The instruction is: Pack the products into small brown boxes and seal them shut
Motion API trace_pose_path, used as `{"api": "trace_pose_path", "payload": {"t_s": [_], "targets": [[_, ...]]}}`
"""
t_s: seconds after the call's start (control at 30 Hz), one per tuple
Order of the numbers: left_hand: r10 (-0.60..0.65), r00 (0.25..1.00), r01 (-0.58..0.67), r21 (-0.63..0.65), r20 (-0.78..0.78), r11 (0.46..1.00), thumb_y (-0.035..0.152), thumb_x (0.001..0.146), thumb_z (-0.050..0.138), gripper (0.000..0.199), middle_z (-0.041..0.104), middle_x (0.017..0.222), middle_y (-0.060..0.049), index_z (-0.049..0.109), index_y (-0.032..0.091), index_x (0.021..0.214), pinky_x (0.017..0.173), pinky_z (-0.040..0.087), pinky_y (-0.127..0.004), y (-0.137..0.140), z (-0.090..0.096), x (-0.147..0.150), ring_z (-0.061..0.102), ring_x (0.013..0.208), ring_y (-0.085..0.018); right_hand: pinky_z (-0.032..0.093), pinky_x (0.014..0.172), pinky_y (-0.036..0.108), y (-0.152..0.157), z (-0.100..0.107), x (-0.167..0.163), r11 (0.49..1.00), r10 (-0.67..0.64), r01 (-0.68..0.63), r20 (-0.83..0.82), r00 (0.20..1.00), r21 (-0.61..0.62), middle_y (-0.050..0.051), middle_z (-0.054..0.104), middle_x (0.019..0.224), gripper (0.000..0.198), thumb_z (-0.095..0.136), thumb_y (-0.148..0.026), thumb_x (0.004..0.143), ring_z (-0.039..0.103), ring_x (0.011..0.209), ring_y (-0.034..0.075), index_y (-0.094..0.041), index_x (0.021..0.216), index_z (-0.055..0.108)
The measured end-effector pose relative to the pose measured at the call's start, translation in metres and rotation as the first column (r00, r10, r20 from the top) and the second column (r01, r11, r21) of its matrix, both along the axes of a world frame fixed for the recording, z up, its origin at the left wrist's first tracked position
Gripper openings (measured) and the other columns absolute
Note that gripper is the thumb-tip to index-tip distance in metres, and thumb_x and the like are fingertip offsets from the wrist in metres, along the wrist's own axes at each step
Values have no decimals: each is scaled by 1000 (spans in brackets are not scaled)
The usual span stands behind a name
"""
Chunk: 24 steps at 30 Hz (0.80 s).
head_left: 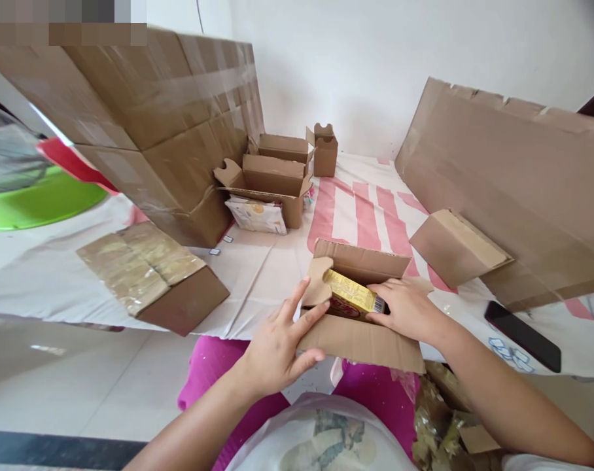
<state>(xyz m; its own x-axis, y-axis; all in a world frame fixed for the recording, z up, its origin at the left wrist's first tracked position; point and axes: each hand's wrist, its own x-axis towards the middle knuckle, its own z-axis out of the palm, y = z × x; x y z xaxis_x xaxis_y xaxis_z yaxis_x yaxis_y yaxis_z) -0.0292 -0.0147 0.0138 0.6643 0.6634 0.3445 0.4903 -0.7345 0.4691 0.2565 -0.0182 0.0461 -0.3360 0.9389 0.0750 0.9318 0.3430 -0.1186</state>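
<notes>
An open cardboard box (pixel 360 340) stands in front of me at the table's near edge, its flaps spread outward. Inside it lies a yellow printed carton (pixel 353 294) with a barcode on its right end and red print on its near side. My right hand (pixel 402 307) reaches into the box and grips the carton's right end between thumb and fingers. My left hand (pixel 287 337) rests at the box's left side, fingers spread, with fingertips touching the left flap and near edge. The carton's lower part is hidden inside the box.
Large taped boxes (pixel 169 118) rise on the left, with a taped box (pixel 154 275) before them. Behind stand several open small boxes (pixel 272 176) and a white packet (pixel 258 214). At right are a leaning cardboard sheet (pixel 513 176), a small box (pixel 458 248) and a phone (pixel 523 337).
</notes>
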Motion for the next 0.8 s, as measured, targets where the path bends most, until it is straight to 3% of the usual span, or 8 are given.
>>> {"api": "trace_pose_path", "payload": {"t_s": [0.1,0.23,0.33,0.43,0.47,0.63,0.7,0.8], "targets": [[122,992,-125,-86,-34,988,68,78,56,101,42,141,-22,9,20,153,94,49,-48,0,-13,-2,53,121,-37,48,78,37,-2,2,0,1000,-15,15,-59,998,-6,8,70,91,29,65,-31,76,64,85,25,-19,102,64],[155,986,-166,-209,-69,964,73,59,70,118,58,122,-17,18,21,151,85,52,-47,10,-20,-10,62,103,-34,49,76,34,-5,10,5,982,-63,115,-315,947,149,10,64,101,34,56,-33,83,62,89,23,-17,113,56],[133,985,-156,-254,-109,955,67,58,75,99,64,107,-12,40,23,140,79,52,-42,21,-17,-13,63,91,-30,50,81,35,-6,13,13,936,-65,234,-525,849,263,10,65,107,36,54,-41,87,62,95,23,-18,114,56],[200,979,-185,-265,30,946,59,82,56,47,65,94,-9,64,21,109,77,50,-34,33,-15,-9,61,85,-23,51,84,37,-9,11,23,892,-76,361,-697,713,273,10,66,110,38,56,-46,86,63,98,24,-19,113,59],[253,963,-220,-265,97,939,55,88,47,41,65,90,-8,66,19,97,77,49,-33,36,-14,-7,60,84,-22,52,84,38,-10,10,26,876,-83,411,-762,642,251,10,66,111,39,56,-47,86,64,99,24,-19,114,60],[417,888,-352,-297,196,888,52,89,43,43,56,68,-2,54,18,65,63,42,-27,48,-9,4,53,69,-17,53,82,41,-13,7,44,747,124,623,-969,212,232,15,68,110,45,60,-51,84,66,98,26,-15,112,61],[426,884,-354,-318,192,879,52,88,43,43,52,63,0,49,19,62,59,38,-26,50,-6,5,50,64,-16,52,86,44,-14,7,52,680,241,681,-960,142,271,15,69,105,45,63,-52,81,67,99,27,-15,106,63],[447,873,-368,-339,196,866,50,88,43,41,49,61,2,44,20,60,57,35,-25,54,-4,5,47,62,-15,51,88,51,-19,5,61,646,273,715,-956,109,267,16,69,104,46,61,-57,81,67,98,30,-15,100,64]]}}
